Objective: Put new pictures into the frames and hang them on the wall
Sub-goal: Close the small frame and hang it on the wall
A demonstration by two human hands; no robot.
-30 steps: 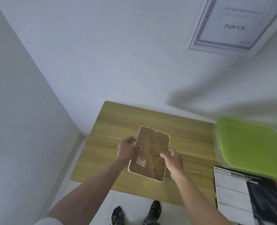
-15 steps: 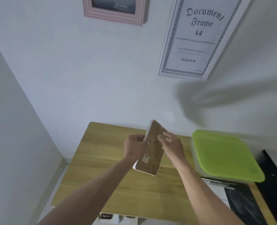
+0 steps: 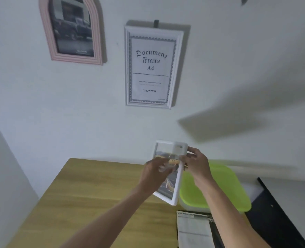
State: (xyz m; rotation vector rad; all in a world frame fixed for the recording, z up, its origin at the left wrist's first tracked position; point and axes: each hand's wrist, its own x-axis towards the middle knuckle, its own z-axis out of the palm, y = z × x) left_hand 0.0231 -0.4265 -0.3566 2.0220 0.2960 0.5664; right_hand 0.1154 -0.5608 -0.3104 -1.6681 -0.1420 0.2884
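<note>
I hold a small white picture frame (image 3: pixel 173 191) upright above the wooden table (image 3: pixel 87 197), its glass front toward me with a coloured picture inside. My left hand (image 3: pixel 154 173) grips its left edge across the front. My right hand (image 3: pixel 197 167) holds its right edge near the top. On the wall hang a pink arched frame (image 3: pixel 73 29) with a dark photo and a white A4 document frame (image 3: pixel 152 65) on a black hook (image 3: pixel 156 23).
A box with a green lid (image 3: pixel 219 190) stands at the table's right, just behind the held frame. A printed sheet (image 3: pixel 194 230) lies at the front right. A black object (image 3: pixel 280 215) sits far right. Another wall hook (image 3: pixel 244 0) shows top right.
The frame came up off the table and was turned over, from brown back facing me to picture side facing me. My view tilted up, bringing the wall frames into sight.
</note>
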